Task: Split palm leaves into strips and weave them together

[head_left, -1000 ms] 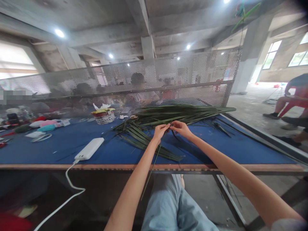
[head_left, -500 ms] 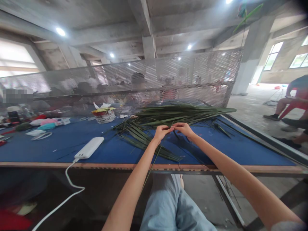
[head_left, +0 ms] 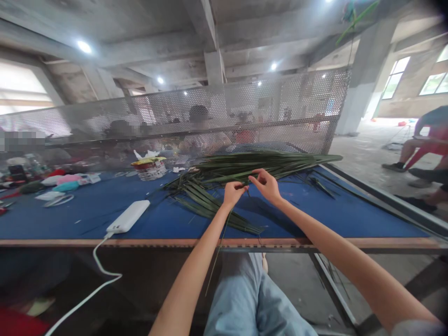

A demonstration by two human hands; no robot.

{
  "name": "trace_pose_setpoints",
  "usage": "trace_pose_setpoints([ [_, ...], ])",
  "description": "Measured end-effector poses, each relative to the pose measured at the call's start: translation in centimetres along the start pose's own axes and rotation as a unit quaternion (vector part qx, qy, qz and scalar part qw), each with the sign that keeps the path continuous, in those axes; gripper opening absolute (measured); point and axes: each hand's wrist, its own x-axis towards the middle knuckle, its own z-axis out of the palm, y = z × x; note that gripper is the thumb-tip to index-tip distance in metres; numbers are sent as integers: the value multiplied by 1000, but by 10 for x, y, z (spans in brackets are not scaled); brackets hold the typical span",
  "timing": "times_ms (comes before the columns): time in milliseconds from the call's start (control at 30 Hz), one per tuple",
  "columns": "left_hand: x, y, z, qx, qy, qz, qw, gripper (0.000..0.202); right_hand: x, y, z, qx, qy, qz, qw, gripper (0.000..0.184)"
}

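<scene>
My left hand is closed in a pinch on a palm leaf strip; a thin end of the strip hangs below the wrist, past the table edge. What part of the strip lies within the fingers is mostly hidden. Just right of it, my right hand is raised with thumb and forefinger apart, close to the left fingertips, and I see nothing held in it. Behind both hands lies a large bundle of long green palm leaves. A second sheaf of cut leaves fans out beneath the left hand on the blue tabletop.
A white power bank with a cable lies to the left. Beyond it stand a basket with yellow wrapping and several coloured yarn bundles. A perforated metal screen borders the far side. A seated person is at the right.
My right hand has drawn back slightly from the left, and its thumb and forefinger have parted. The left hand keeps its pinch in nearly the same place.
</scene>
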Motion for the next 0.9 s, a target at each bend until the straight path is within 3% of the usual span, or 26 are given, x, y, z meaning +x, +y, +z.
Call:
trace_pose_setpoints([
  [133,-5,-2,5,154,2,47,987,8,-4,0,4,-23,-104,21,994,45],
  [300,-6,-2,4,189,-5,50,981,9,-3,0,5,93,-169,67,979,48],
  [467,-6,3,1,209,26,39,977,13,3,-3,0,205,-250,173,931,75],
  [600,-7,5,-2,214,60,33,974,16,9,-4,-8,288,-314,201,882,87],
  [667,-6,4,-3,209,81,35,974,20,10,-6,-14,341,-355,205,846,81],
  [767,-4,1,-5,184,115,30,976,21,11,-7,-23,369,-426,194,804,54],
  [833,-4,0,-5,174,128,30,976,18,11,-3,-23,360,-450,198,793,62],
  [900,-4,1,-5,182,126,36,974,16,10,3,-18,351,-423,230,803,61],
])
